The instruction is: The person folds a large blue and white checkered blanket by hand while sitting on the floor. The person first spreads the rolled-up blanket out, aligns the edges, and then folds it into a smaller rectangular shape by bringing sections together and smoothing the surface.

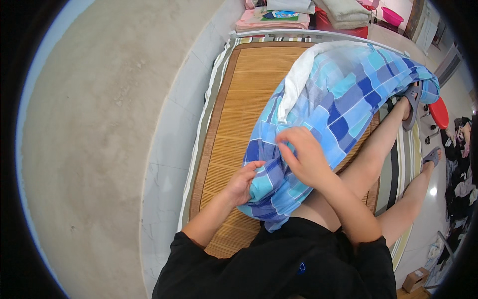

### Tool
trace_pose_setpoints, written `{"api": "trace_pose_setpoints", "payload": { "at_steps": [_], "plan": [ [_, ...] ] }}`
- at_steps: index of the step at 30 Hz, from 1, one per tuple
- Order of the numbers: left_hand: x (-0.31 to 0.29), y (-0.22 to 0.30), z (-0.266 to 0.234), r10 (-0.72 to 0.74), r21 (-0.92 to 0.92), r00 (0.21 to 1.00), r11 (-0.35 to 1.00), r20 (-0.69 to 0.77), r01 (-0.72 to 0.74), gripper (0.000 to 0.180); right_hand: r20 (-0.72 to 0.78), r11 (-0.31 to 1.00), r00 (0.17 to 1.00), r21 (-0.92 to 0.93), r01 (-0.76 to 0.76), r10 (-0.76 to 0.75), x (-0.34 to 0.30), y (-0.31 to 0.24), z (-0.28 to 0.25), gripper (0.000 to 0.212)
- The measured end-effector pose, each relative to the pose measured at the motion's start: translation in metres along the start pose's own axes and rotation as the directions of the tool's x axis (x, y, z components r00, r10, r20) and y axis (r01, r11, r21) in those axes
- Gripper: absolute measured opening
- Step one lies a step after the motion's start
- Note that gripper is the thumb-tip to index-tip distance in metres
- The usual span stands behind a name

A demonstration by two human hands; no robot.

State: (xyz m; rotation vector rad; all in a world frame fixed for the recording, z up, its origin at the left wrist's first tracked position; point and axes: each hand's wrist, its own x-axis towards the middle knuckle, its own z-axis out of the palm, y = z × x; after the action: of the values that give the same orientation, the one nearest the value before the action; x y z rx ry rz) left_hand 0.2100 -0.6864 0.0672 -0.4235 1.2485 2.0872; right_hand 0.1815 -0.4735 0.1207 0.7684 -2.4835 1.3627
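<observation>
A blue checked duvet cover point(343, 109) lies bunched over the bed and across my lap. White padding point(297, 82) shows along an opening in its left side. At the near end of that opening, my right hand point(304, 155) bends its thumb and fingers together on the fabric. Whether a zip or a seam lies between those fingertips is too small to tell. My left hand point(242, 183) grips a bunched fold of the cover at its lower left, with the fingers partly around the cloth.
A bamboo mat point(249, 89) covers the striped bed sheet point(396, 184). Tiled wall point(172, 134) runs along the left. Folded bedding point(343, 12) is stacked beyond the bed rail. To the right are a red stool point(438, 113), piled clothes point(460, 174) and a cardboard box point(415, 280).
</observation>
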Motion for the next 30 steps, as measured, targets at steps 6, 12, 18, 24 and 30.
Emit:
{"api": "trace_pose_setpoints", "payload": {
  "at_steps": [6,12,18,24,30],
  "plan": [
    [-0.003,0.023,-0.014,0.064,0.747,0.998,0.664,-0.028,-0.022,0.036,0.003,0.898,0.907,-0.136,-0.418,0.422,-0.024,0.045,0.041,0.031],
    [-0.01,0.029,0.004,0.263,0.995,0.961,-0.066,0.085,-0.069,0.058,0.412,0.871,0.775,-0.326,-0.367,0.48,-0.04,0.02,0.017,0.046],
    [-0.027,0.015,0.006,0.269,0.971,0.954,-0.229,0.131,-0.069,0.055,0.213,0.968,0.964,-0.226,-0.111,0.16,-0.054,0.003,0.041,0.056],
    [-0.034,-0.002,0.008,0.285,0.97,0.943,-0.213,0.172,-0.113,0.041,0.01,0.982,0.983,-0.041,-0.182,0.183,-0.085,-0.003,0.066,0.046],
    [-0.006,0.006,-0.012,0.198,0.946,0.949,0.162,0.247,-0.28,0.025,0.053,0.958,0.958,-0.072,-0.279,0.283,-0.09,0.011,0.073,0.028]
  ]
}}
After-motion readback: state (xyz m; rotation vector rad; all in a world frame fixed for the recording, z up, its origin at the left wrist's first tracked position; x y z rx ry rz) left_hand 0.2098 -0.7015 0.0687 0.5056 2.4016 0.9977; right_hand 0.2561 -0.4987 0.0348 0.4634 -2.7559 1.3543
